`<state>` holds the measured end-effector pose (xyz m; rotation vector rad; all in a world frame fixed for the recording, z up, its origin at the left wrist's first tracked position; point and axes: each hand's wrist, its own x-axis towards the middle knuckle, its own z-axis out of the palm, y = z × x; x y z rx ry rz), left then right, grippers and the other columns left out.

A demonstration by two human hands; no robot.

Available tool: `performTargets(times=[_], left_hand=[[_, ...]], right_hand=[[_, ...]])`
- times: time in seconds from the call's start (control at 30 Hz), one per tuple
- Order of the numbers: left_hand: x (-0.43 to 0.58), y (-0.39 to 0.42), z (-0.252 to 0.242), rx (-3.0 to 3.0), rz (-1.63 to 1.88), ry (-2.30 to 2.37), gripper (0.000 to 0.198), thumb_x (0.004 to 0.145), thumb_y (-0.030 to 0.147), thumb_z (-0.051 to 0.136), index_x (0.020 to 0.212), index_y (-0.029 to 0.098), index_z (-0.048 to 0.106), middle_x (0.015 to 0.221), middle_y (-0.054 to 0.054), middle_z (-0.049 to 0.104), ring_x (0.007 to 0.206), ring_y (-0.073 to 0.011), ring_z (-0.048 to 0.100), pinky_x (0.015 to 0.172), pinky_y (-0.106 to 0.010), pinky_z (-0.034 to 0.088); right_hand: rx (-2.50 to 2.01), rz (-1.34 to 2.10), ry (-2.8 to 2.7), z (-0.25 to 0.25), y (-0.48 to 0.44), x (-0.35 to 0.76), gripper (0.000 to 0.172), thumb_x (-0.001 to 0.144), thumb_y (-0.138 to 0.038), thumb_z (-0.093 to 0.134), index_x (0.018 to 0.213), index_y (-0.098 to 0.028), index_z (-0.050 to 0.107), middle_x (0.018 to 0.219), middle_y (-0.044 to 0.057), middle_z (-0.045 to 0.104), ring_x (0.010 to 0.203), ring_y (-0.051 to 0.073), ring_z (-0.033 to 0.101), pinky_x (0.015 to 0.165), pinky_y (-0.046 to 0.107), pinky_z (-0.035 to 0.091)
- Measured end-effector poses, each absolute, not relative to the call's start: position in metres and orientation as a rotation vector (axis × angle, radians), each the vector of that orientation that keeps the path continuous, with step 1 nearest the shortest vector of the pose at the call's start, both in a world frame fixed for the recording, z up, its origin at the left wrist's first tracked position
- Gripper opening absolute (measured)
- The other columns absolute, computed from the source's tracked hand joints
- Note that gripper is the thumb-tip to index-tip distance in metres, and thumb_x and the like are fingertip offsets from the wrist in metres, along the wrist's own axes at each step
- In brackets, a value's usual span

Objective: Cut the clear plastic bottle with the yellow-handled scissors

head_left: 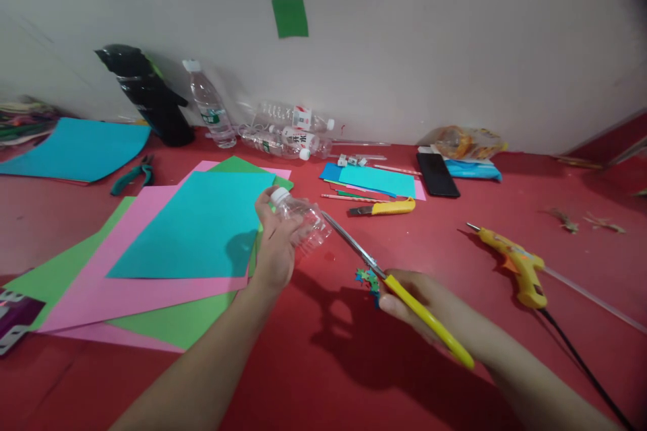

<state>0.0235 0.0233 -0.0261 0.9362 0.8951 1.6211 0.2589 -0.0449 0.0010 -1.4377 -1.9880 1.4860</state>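
Observation:
My left hand (275,242) is wrapped round the top part of a clear plastic bottle (309,223) with a white cap, tilted with its cut end toward the right. In my right hand (417,300) are scissors (427,320) with yellow handles. Their blades point up and left, and the tips are beside the bottle piece's right edge. Small green and blue star-shaped pieces (368,277) lie on the red table just left of my right hand. Under and beside my left hand is a stack of blue, pink and green paper (192,229).
Behind stand a black flask (151,97) and an upright bottle (209,108), with bottles (288,135) lying beside them. Pliers (132,175) are at left. A yellow cutter (391,207), phone (437,175) and yellow glue gun (515,266) with its cord lie right.

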Motion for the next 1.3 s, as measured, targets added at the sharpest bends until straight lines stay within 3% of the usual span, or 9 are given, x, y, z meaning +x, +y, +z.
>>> performTargets(times=[0.37, 0.63, 0.87, 1.3], left_hand=[[0.029, 0.024, -0.018, 0.833, 1.669, 1.04, 0.051, 0.079, 0.026, 0.066, 0.117, 0.03, 0.032, 0.092, 0.001, 0.064, 0.088, -0.0173, 0.07, 0.083, -0.037, 0.056], [0.024, 0.029, -0.019, 0.715, 1.708, 0.984, 0.047, 0.08, 0.02, 0.062, 0.114, 0.029, 0.031, 0.09, 0.002, 0.064, 0.081, -0.0134, 0.067, 0.079, -0.032, 0.056], [0.036, 0.019, -0.018, 0.71, 1.614, 0.976, 0.051, 0.078, 0.024, 0.068, 0.115, 0.031, 0.034, 0.092, 0.001, 0.063, 0.09, -0.018, 0.067, 0.072, -0.031, 0.056], [0.038, 0.018, -0.015, 0.727, 1.612, 0.989, 0.053, 0.078, 0.025, 0.067, 0.118, 0.028, 0.032, 0.092, 0.0, 0.064, 0.085, -0.0173, 0.068, 0.071, -0.032, 0.057]], right_hand=[[-1.374, 1.476, -2.074, -0.001, -0.044, 0.267, 0.052, 0.088, -0.072, 0.045, 0.08, -0.021, 0.044, 0.075, -0.002, 0.037, 0.065, 0.014, 0.032, 0.053, 0.024, 0.029], [-1.425, 1.459, -2.196, 0.006, -0.045, 0.264, 0.063, 0.079, -0.084, 0.043, 0.078, -0.021, 0.045, 0.072, -0.001, 0.045, 0.063, 0.015, 0.035, 0.056, 0.027, 0.031], [-1.297, 1.482, -2.135, -0.002, -0.048, 0.261, 0.06, 0.085, -0.08, 0.04, 0.075, -0.021, 0.041, 0.071, -0.002, 0.041, 0.062, 0.013, 0.032, 0.052, 0.025, 0.027], [-1.264, 1.617, -1.994, 0.005, -0.049, 0.255, 0.058, 0.083, -0.079, 0.046, 0.071, -0.023, 0.038, 0.062, -0.005, 0.038, 0.051, 0.009, 0.032, 0.044, 0.022, 0.024]])
